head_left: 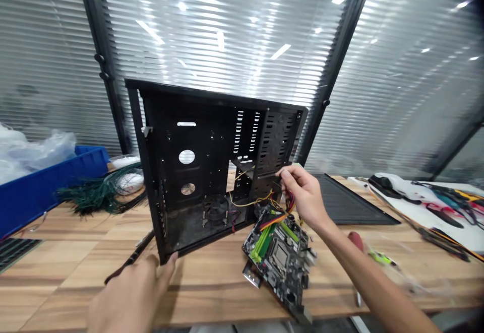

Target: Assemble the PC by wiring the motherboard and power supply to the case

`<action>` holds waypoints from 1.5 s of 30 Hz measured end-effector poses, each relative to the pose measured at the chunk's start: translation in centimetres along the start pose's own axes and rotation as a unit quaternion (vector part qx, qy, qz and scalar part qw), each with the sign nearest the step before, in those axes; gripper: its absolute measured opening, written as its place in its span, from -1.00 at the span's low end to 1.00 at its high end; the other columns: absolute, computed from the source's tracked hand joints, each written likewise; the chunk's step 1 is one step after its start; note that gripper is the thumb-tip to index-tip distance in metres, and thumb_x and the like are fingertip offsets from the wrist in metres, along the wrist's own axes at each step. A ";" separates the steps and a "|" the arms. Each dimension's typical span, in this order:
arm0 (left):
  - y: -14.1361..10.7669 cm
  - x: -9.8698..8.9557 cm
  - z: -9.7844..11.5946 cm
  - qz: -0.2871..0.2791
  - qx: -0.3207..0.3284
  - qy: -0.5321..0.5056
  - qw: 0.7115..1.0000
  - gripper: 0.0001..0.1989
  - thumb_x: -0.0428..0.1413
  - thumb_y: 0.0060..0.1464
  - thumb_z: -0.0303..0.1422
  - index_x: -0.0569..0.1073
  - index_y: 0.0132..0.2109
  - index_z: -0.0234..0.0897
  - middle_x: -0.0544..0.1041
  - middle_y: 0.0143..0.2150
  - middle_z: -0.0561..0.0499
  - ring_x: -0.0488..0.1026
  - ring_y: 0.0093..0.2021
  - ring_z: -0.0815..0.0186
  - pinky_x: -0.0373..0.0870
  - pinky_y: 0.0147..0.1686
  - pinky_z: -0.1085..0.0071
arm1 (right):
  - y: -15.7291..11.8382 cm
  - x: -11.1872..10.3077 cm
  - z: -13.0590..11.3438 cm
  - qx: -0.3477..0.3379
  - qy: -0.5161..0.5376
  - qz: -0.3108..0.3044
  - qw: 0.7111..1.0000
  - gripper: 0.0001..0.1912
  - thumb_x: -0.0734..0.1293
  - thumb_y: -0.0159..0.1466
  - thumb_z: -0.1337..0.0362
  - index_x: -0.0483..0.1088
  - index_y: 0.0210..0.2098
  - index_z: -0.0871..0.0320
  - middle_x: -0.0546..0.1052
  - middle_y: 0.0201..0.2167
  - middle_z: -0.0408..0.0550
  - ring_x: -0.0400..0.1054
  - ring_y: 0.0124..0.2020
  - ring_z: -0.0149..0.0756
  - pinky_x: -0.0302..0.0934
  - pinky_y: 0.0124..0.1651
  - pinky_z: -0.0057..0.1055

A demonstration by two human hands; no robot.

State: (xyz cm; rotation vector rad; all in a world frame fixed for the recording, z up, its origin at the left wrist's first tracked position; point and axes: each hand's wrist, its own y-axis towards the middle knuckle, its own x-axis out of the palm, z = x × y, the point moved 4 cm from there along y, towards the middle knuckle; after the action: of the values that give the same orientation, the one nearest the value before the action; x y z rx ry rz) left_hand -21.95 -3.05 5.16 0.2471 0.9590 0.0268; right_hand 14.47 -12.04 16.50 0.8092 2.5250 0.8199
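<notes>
A black computer case (pixel 196 146) stands on the wooden table with its open side towards me. My left hand (pixel 130 292) grips the case's near lower left corner, thumb on the bottom edge. At the drive bay end, the fingers of my right hand (pixel 302 192) are pinched on a bundle of thin cables (pixel 289 203). Yellow, red and black wires run from there down to a motherboard (pixel 280 255) with green slots, which lies tilted in front of the case. Inside on the case floor is a black CPU cooler (pixel 215 211).
A blue bin (pixel 56 177) with clear plastic bags sits at the left, beside a bundle of green wires (pixel 102 187). Behind my right arm lies a black side panel (pixel 351 204). Tools (pixel 449 202) rest on a white surface far right. A red-handled tool (pixel 355 241) is near my right forearm.
</notes>
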 end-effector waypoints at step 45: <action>-0.8 7.8 8.3 -0.182 0.038 -0.368 0.911 -0.35 0.36 -0.21 0.23 0.67 -0.20 -0.27 0.71 -0.18 -0.10 0.60 -0.11 0.07 0.51 -0.12 0.36 | -10.6 -5.3 4.8 0.075 -0.051 -0.080 0.993 -0.59 0.32 0.49 -0.01 0.39 0.23 0.02 0.55 -0.01 -0.03 0.45 -0.02 -0.21 0.35 -0.07 -0.32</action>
State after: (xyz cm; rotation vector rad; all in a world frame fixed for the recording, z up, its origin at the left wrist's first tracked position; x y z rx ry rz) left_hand -10.78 -4.44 3.26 0.1264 0.2370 -0.4225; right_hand 16.57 -20.36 7.03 0.6648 2.5428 0.5278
